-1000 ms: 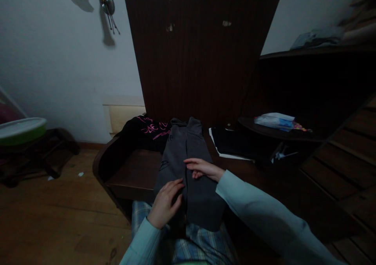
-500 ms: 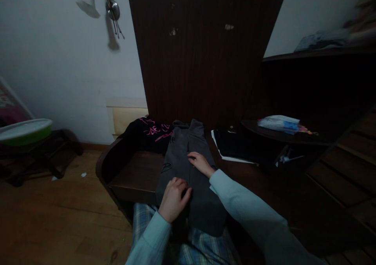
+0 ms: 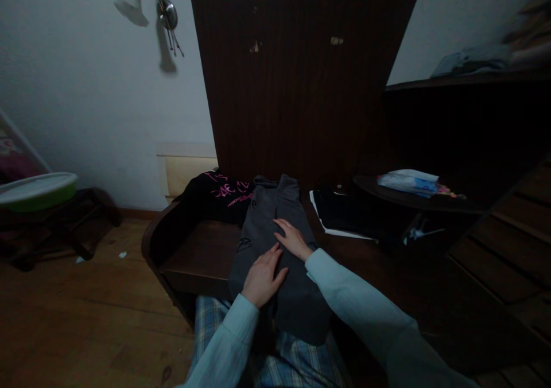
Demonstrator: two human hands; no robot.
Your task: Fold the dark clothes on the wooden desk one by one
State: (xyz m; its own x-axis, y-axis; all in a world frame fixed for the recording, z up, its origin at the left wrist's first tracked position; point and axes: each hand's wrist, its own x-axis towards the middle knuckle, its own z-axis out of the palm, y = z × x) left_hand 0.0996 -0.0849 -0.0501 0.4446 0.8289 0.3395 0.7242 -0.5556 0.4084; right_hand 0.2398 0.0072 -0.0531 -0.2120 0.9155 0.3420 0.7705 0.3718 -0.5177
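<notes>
On a dark desk (image 3: pixel 202 244), a grey garment (image 3: pixel 299 310) is laid lengthwise toward the back panel (image 3: pixel 301 107), directly under the left hand (image 3: pixel 263 279), set nearer the close end, and the right hand (image 3: pixel 293 241), set farther up, both opened nearly flat with nothing gripped

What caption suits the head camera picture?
Left hand and right hand on a long gray cloth garment beside pink-lettered black fabric.
</notes>
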